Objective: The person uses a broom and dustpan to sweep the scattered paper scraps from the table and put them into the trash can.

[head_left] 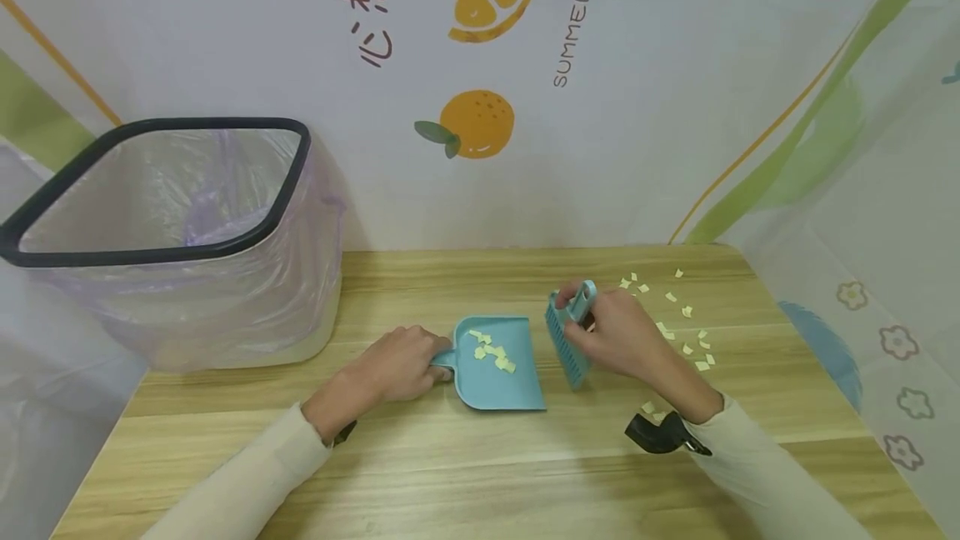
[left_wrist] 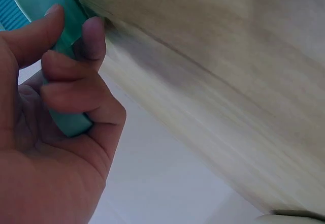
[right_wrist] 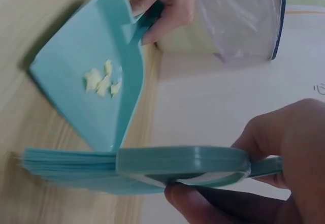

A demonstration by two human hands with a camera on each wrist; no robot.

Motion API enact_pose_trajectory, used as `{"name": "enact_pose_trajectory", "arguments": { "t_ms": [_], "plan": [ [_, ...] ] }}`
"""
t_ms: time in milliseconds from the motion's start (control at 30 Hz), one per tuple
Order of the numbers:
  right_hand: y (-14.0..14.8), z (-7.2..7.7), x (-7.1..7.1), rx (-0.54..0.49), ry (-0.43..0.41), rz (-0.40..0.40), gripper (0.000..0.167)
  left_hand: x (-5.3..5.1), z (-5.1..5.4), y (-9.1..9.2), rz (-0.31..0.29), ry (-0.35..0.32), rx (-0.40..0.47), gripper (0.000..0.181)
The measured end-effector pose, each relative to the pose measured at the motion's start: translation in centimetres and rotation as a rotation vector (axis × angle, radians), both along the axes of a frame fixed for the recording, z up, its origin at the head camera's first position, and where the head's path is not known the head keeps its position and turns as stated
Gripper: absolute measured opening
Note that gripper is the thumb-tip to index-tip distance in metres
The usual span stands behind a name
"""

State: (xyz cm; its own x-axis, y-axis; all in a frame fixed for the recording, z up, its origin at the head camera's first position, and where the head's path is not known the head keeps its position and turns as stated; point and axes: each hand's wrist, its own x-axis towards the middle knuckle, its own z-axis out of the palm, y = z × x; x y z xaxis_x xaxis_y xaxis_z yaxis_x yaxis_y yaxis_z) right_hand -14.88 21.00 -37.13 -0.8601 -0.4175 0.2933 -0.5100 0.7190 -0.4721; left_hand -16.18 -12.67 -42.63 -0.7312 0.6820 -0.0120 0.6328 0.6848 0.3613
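A light-blue dustpan (head_left: 498, 386) lies on the wooden table, its wide lip facing right. Several pale yellow paper scraps (head_left: 495, 352) rest in it. My left hand (head_left: 401, 363) grips the dustpan's handle (left_wrist: 71, 122), fingers curled round it in the left wrist view. Just right of the lip, my right hand (head_left: 618, 332) holds a matching blue hand brush (head_left: 564, 340) by its handle, bristles pointing down. In the right wrist view the brush bristles (right_wrist: 71, 168) are beside the pan's edge. More paper scraps (head_left: 686, 311) are scattered on the table beyond and right of my right hand.
A bin (head_left: 300, 348) with a black rim and a translucent purple-tinted bag stands at the table's left back. A white printed sheet (head_left: 600, 173) hangs behind the wooden table (head_left: 450, 473), and patterned cloth covers the right side.
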Motion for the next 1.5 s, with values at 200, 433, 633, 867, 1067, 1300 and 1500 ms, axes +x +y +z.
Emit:
{"name": "enact_pose_trajectory", "arguments": {
  "t_ms": [200,433,633,867,1067,1300,1500],
  "plan": [
    [0.9,-0.5,0.1,0.017,0.032,-0.017,0.02,-0.1,-0.4,-0.5,-0.002,-0.014,0.049,0.01],
    [1.3,-1.0,0.0,0.008,0.008,-0.017,0.019,-0.2,-0.3,-1.0,0.0,0.025,0.051,0.015],
    [1.3,-1.3,0.0,0.007,-0.024,-0.034,0.02,0.1,0.7,-1.2,0.019,0.088,0.041,0.017],
    [1.4,-1.4,-0.1,-0.004,-0.008,-0.024,0.02,0.2,2.2,-1.4,0.004,0.123,0.064,0.018],
    [1.3,-1.4,-0.2,0.001,-0.019,-0.033,0.02,0.5,4.0,-1.6,-0.016,0.154,0.07,0.02],
    [1.2,-1.2,-0.1,-0.016,-0.048,-0.021,0.021,1.3,6.9,-2.4,-0.028,0.202,0.128,0.024],
    [1.0,-1.1,-0.1,-0.027,-0.041,-0.007,0.021,2.5,10.2,-3.0,-0.012,0.297,0.116,0.026]
  ]
}}
